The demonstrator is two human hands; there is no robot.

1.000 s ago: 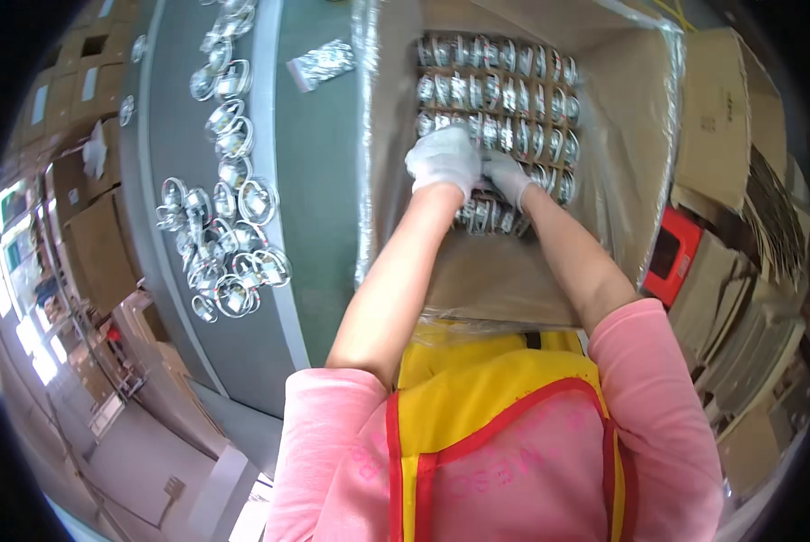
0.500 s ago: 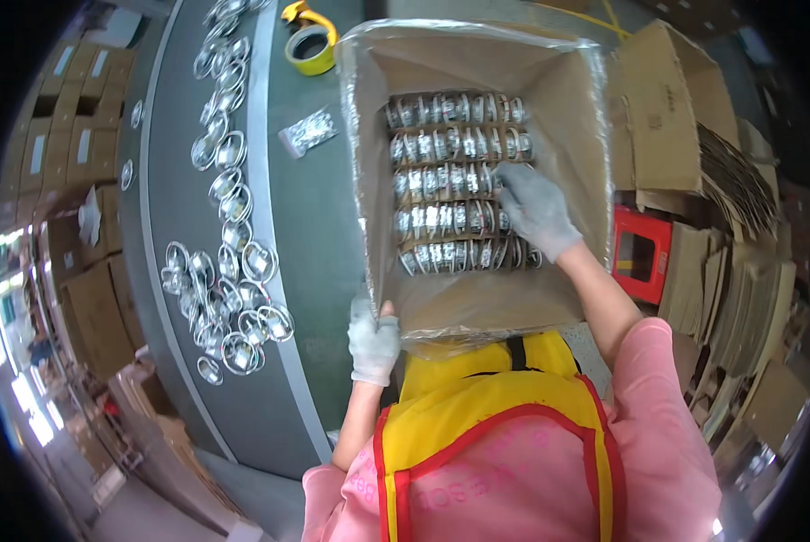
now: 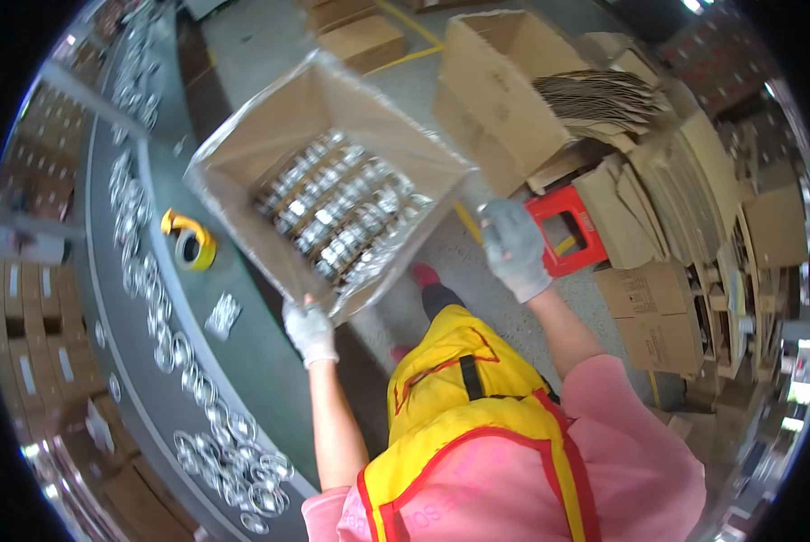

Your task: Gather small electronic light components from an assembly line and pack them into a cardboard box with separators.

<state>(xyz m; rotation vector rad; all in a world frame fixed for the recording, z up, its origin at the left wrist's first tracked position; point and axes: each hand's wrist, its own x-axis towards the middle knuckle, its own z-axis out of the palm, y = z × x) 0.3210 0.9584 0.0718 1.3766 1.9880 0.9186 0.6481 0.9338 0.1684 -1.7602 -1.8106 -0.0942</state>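
My gloved left hand [image 3: 310, 334] is closed on the near corner of an open cardboard box [image 3: 382, 113] with a clear plastic liner. Inside the box, several rows of round silvery parts [image 3: 341, 208] stand on edge, separated by brown cardboard strips. To the right of the box and apart from it is my gloved right hand [image 3: 513, 248]. Its fingers look curled and its back faces me, so anything within them is hidden. The box sits tilted in view, its near corner beside my left hand.
A conveyor belt [image 3: 138, 348] at left carries loose silvery parts [image 3: 233, 461]. On its green side ledge are a yellow tape dispenser [image 3: 192, 242] and a small clear bag [image 3: 223, 314]. At right stand a red plastic stool [image 3: 567, 232], an open carton [image 3: 504, 99] and stacked flat cardboard [image 3: 640, 208].
My right hand has come out of the box to its right side. The view has turned rightward, so the box appears rotated and farther left. My left hand stays at its near corner.
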